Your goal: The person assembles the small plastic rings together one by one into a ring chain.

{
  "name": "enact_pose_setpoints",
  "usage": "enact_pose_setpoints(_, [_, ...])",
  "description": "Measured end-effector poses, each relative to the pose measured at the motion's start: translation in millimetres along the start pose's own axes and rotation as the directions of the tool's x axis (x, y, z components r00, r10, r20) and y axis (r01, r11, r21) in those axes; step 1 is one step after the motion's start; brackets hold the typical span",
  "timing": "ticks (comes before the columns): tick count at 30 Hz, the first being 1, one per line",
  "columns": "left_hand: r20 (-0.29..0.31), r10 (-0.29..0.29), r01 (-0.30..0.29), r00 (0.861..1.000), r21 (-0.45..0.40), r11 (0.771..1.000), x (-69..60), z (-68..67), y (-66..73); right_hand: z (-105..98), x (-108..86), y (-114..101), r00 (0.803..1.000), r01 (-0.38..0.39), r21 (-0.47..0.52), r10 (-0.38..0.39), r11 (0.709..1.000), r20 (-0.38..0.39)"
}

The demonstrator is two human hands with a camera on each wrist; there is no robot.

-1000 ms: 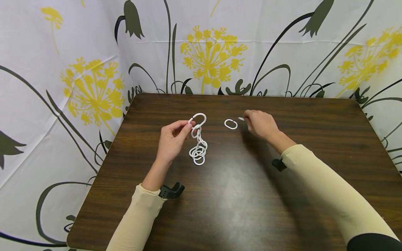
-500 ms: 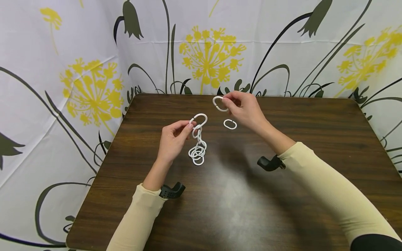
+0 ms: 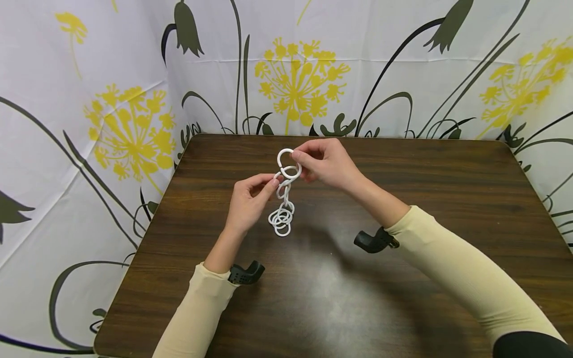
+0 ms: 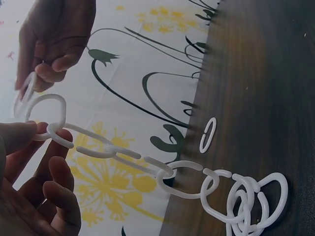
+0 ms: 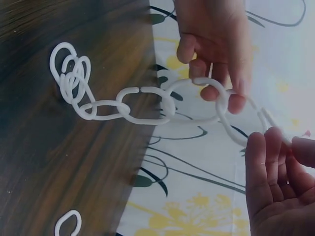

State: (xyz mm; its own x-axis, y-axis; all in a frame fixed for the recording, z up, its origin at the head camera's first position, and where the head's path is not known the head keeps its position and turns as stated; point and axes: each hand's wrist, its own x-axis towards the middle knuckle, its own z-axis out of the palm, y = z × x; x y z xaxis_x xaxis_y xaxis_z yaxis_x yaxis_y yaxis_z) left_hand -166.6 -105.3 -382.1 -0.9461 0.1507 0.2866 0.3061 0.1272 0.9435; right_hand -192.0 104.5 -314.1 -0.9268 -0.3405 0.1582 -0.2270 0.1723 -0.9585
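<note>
My left hand [image 3: 250, 204] pinches the top link of a white plastic chain [image 4: 189, 196] between thumb and index finger. The chain hangs below the fingers, and its lower links lie heaped on the table [image 3: 201, 318]. Above it, my right hand [image 3: 331, 161] pinches a single white C-shaped link [image 3: 279, 158] by its right side. That link overlaps the chain's top link [image 4: 64, 110]; I cannot tell if they are hooked together. Both wrist views show the chain's links, each with a small gap.
One loose white link [image 4: 208, 135] lies on the table near its far edge, hidden behind my right hand in the head view. A white floral curtain [image 3: 215, 30] hangs behind and at the left of the table.
My right hand has lifted a link from the table and carried it left to the chain's top link. My left hand keeps its pinch, almost unmoved.
</note>
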Motion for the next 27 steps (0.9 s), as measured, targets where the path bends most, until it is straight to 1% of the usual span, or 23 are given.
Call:
enact_pose_setpoints(3, [0.011, 0.003, -0.003, 1.000, -0.004, 1.000, 0.1, 0.2, 0.4, 1.0, 0.0, 2.1, 1.000, -0.014, -0.045, 0.014, 0.999, -0.003])
enact_pose_setpoints(5, [0.016, 0.003, -0.003, 1.000, 0.006, 1.000, -0.7, 0.2, 3.1, 0.8, 0.2, 3.9, 1.000, -0.016, -0.079, 0.015, 0.997, -0.010])
enact_pose_setpoints(11, [0.057, 0.004, -0.008, 0.998, 0.062, 0.998, -6.4, 2.4, 30.5, 1.0, -1.2, 5.0, 0.999, -0.021, -0.161, 0.016, 0.987, -0.031])
enact_pose_setpoints(13, [0.061, 0.005, -0.009, 0.998, 0.073, 0.997, -7.5, 2.8, 35.5, 1.1, -1.6, 5.2, 0.999, -0.032, -0.179, 0.025, 0.983, -0.040])
enact_pose_setpoints(15, [0.062, 0.010, -0.015, 0.998, 0.078, 0.997, -7.8, 2.8, 34.6, 1.3, -2.1, 5.1, 0.998, -0.044, -0.193, 0.035, 0.980, -0.048])
enact_pose_setpoints(18, [0.061, 0.020, -0.025, 0.998, 0.073, 0.997, -5.6, 2.2, 20.8, 1.3, -2.5, 4.9, 0.997, -0.057, -0.217, 0.045, 0.974, -0.058])
enact_pose_setpoints(22, [0.057, 0.029, -0.033, 0.998, 0.066, 0.997, -2.9, 1.1, 2.5, 1.0, -2.7, 4.0, 0.997, -0.056, -0.279, 0.038, 0.959, -0.069])
enact_pose_setpoints(27, [0.062, 0.041, -0.046, 0.997, 0.074, 0.996, -2.5, -0.4, -3.0, 1.1, -3.0, 2.8, 0.997, -0.056, -0.345, 0.031, 0.937, -0.077])
